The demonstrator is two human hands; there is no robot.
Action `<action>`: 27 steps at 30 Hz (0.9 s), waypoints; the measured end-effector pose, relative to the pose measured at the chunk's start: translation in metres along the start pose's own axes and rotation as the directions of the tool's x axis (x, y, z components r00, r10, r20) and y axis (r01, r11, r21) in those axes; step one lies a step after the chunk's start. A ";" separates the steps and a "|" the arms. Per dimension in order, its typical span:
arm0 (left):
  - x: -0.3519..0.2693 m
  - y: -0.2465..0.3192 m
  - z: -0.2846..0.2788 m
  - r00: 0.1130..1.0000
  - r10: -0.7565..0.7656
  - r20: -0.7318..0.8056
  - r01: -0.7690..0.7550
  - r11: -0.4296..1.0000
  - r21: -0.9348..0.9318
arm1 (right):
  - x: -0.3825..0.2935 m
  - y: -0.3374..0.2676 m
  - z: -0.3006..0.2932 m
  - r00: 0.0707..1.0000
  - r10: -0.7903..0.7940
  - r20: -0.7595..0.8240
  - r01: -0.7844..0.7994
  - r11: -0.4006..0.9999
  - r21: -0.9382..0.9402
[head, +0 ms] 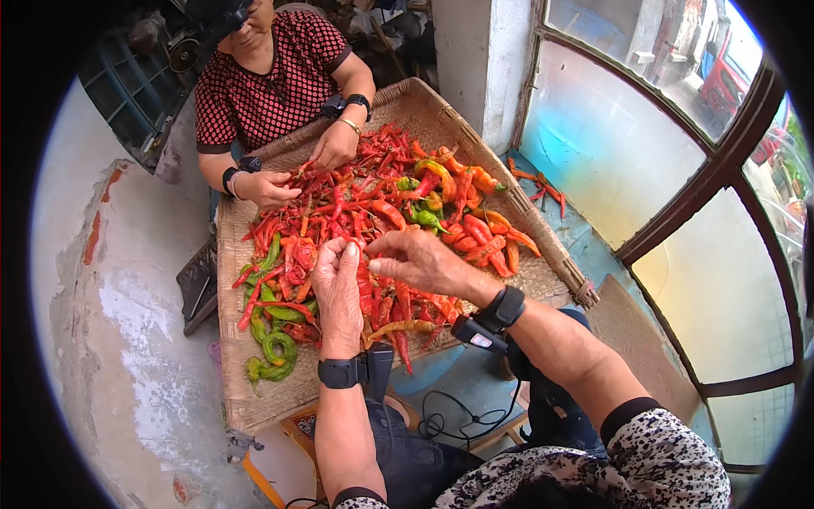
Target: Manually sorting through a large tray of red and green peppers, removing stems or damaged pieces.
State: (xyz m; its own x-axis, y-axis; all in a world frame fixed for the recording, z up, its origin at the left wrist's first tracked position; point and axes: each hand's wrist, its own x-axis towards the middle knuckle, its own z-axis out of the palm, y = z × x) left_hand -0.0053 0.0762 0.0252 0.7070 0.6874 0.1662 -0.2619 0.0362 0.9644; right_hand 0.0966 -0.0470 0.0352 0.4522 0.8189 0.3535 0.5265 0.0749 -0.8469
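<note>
A shallow woven tray (553,242) holds a heap of red chili peppers (340,203), with green peppers (273,353) at its left and near side and orange ones (477,178) toward the right. Over the near middle of the heap, my left hand (339,292) pinches a red pepper between thumb and forefinger; most of that pepper is hidden by the fingers. Close beside it on the right is my right hand (413,257), fingers bent and slightly apart, with nothing clearly seen between them. Both wrists wear black straps with small devices.
Across the tray, a co-worker (267,83) handles peppers with both hands. Several peppers (540,184) lie outside the tray on a blue surface by the window. A rough wall (140,318) stands left. Black cable (455,420) loops below the tray, near a cardboard box (286,458).
</note>
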 end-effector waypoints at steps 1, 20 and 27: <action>-0.001 -0.001 0.003 1.000 -0.008 0.016 0.008 1.000 -0.006 | -0.003 -0.004 0.005 1.000 -0.010 0.007 0.010 1.000 0.008; -0.002 0.027 -0.001 0.986 0.111 -0.128 -0.134 0.972 -0.192 | 0.010 0.022 -0.013 0.981 -0.138 -0.138 0.108 0.973 -0.206; -0.015 0.031 0.006 0.989 0.102 0.105 -0.085 0.984 -0.156 | -0.009 -0.010 0.021 0.971 -0.110 0.212 0.110 0.994 0.012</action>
State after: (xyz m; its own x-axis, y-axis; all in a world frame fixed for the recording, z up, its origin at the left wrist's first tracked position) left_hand -0.0203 0.0633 0.0542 0.7417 0.6076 0.2841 -0.4200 0.0905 0.9030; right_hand 0.0722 -0.0434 0.0319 0.2287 0.9074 0.3525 0.5643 0.1714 -0.8076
